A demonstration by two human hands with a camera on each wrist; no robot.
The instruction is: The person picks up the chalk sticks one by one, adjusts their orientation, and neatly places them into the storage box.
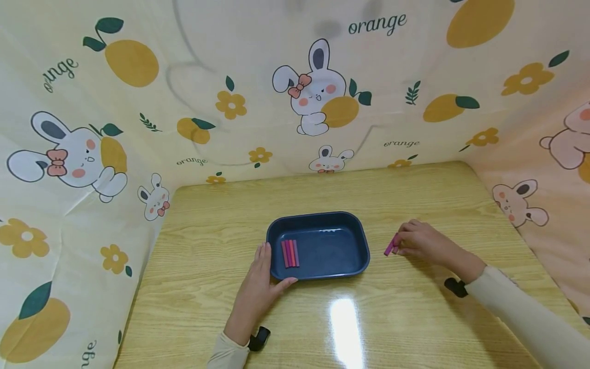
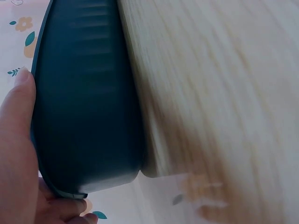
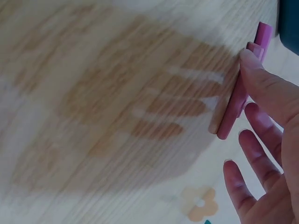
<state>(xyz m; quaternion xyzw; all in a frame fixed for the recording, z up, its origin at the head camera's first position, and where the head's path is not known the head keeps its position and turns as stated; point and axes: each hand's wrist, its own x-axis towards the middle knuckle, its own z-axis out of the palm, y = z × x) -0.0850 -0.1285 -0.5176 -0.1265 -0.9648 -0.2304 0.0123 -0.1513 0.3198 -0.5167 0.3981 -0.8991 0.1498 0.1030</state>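
Observation:
A dark blue rectangular tray (image 1: 318, 277) stands on the table, with several pink, purple and orange sticks (image 1: 290, 253), crayon-like, side by side at its left end. My left hand (image 1: 259, 279) rests against the tray's left front corner, fingers along the left side and thumb at the front rim. In the left wrist view, the thumb lies by the rim of the tray (image 2: 93, 102). Right of the tray, my right hand (image 1: 421, 243) pinches magenta sticks (image 3: 233, 107) just over the tabletop. At least two overlap there; the fingertips behind them are partly hidden.
The wood-grain table (image 1: 207, 220) is backed by a cloth (image 1: 258, 51) printed with rabbits and oranges, which also hangs at both sides. A black strap piece (image 1: 260, 339) is at the left wrist, another (image 1: 456, 287) at the right.

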